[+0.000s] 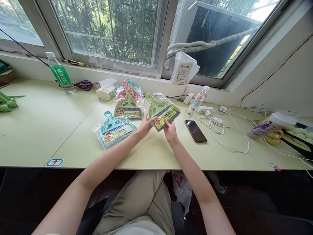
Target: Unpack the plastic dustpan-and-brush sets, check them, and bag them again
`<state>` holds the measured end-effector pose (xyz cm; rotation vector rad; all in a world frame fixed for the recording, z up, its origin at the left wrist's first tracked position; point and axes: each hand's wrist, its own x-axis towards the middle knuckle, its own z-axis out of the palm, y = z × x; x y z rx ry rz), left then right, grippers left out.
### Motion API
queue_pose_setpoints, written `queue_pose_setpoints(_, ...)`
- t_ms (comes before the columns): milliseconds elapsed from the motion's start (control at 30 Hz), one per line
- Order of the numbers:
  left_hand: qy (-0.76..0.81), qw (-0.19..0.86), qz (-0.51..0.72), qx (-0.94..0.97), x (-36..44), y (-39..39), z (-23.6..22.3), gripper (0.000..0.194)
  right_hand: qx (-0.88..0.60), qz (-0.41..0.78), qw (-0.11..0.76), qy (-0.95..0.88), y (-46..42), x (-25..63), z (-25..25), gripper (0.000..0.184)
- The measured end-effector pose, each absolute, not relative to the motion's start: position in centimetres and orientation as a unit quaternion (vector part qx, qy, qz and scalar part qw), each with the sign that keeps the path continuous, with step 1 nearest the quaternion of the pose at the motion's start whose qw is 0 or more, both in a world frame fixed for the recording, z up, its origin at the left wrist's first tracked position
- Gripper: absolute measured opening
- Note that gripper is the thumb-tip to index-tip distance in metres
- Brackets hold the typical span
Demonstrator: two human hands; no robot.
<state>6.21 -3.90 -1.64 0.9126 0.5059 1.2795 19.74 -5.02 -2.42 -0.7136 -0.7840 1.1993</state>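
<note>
Gripping a wrapped green dustpan [167,116] — left hand [146,125] at its left, right hand [170,131] at its lower edge.

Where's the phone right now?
In the head view, the phone lies on the table, right of the right hand and in front of the right-hand bottle.
</note>
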Motion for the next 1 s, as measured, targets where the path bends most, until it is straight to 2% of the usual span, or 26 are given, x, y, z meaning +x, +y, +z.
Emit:
queue_pose_setpoints(200,0.261,0.704,0.53,0.395,7.7,-5.0,-2.5,0.066,-0.325,0.526,0.703,-0.353,-5.1,19.4,-2.6,0.036)
queue_pose_setpoints(433,0.285,0.643,0.555,0.444,7.9,-5.1,-2.9,0.086,-0.329,0.523,0.71,-0.338,-5.2,19.5,-2.3,0.036)
queue_pose_setpoints(500,0.266,0.673,0.541,0.428,7.9,-5.1,-2.8,0.078,-0.339,0.525,0.705,-0.336,-5.2,19.7,-2.2,0.035)
queue_pose_setpoints(600,0.27,0.715,0.519,0.383,7.7,-4.9,-2.5,0.05,-0.336,0.541,0.694,-0.336,-5.2,20.0,-2.0,0.034)
queue_pose_setpoints(667,0.298,0.705,0.519,0.38,7.3,-4.6,-2.4,0.04,-0.332,0.564,0.677,-0.337,-5.2,20.2,-1.9,0.034)
queue_pose_setpoints(833,0.359,0.654,0.528,0.404,6.6,-3.7,-2.7,0.04,-0.363,0.608,0.622,-0.334,-4.6,21.5,-1.8,0.022)
queue_pose_setpoints(1000,0.373,0.611,0.524,0.462,6.0,-3.3,-2.2,0.052,-0.382,0.594,0.625,-0.332,-3.9,22.6,-1.9,0.021)
